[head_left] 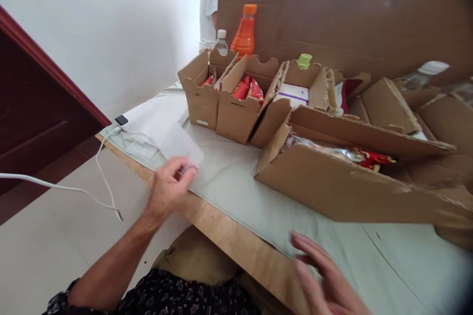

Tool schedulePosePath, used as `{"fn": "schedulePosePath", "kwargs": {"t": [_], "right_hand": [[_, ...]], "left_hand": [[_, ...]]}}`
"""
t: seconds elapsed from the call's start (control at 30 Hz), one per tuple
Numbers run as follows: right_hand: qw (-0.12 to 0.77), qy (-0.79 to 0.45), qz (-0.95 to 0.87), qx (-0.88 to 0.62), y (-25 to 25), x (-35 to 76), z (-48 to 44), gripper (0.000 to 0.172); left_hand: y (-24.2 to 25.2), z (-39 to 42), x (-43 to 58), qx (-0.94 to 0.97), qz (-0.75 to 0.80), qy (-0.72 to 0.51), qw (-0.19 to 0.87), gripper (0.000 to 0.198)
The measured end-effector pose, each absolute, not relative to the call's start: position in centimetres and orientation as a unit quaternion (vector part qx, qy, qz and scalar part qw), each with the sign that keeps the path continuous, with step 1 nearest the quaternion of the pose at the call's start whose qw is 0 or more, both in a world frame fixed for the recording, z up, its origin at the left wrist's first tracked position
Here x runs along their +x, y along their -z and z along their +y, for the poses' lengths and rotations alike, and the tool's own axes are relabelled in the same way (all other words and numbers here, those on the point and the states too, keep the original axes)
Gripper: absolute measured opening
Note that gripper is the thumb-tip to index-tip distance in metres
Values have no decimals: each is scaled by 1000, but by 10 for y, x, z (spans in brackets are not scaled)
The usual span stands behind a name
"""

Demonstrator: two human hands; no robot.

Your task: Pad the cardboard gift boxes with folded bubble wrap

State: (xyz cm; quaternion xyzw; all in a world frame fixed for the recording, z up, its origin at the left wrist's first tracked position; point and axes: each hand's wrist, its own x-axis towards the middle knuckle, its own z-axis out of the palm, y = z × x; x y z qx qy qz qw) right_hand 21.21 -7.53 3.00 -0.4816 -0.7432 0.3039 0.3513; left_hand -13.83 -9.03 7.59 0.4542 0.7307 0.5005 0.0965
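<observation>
My left hand (172,184) is closed, thumb and fingers pinched at the near corner of a thin whitish sheet with faint printed lines (180,145). The sheet slants up and away from the fingers, over the left end of the cloth-covered table. My right hand (325,275) is by the table's front edge at the lower right, slightly blurred. Its fingers are apart and nothing shows in them. Beyond it stands a long open cardboard box (325,182) with clear and red wrapped packets (371,158) inside.
Behind are several cardboard bins (201,103), some holding red packets (242,88). An orange bottle (244,34) stands behind them. White papers (148,113) and a small black-faced device (121,120) lie at the left end. A white cable (99,167) hangs there. A person's sleeve (209,5) shows behind.
</observation>
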Motion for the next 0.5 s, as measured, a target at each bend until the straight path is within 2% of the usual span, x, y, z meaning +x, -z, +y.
{"fn": "schedulePosePath", "kwargs": {"t": [0.07, 0.13, 0.2, 0.23, 0.3, 0.43, 0.5], "right_hand": [[320, -414, -727, -445, -40, 178, -84, 52], [321, -489, -678, -445, -41, 159, -84, 73], [336, -504, -630, -486, -38, 154, -78, 80], [341, -491, -618, -511, -37, 156, -75, 78], [341, -442, -623, -548, -36, 161, -70, 70], [328, -343, -660, -582, -41, 176, -62, 63], [323, -314, -654, -607, -43, 189, -59, 64]], "left_hand": [[-69, -92, -92, 464, 680, -510, 250, 16], [-62, -96, -53, 480, 598, -493, 412, 24], [-59, -103, -26, 505, 512, -463, 518, 36], [-58, -107, -19, 524, 488, -453, 531, 37], [-57, -115, -13, 572, 492, -455, 473, 31], [-50, -123, -30, 666, 545, -459, 222, 24], [-44, -122, -46, 692, 563, -434, 129, 23]]}}
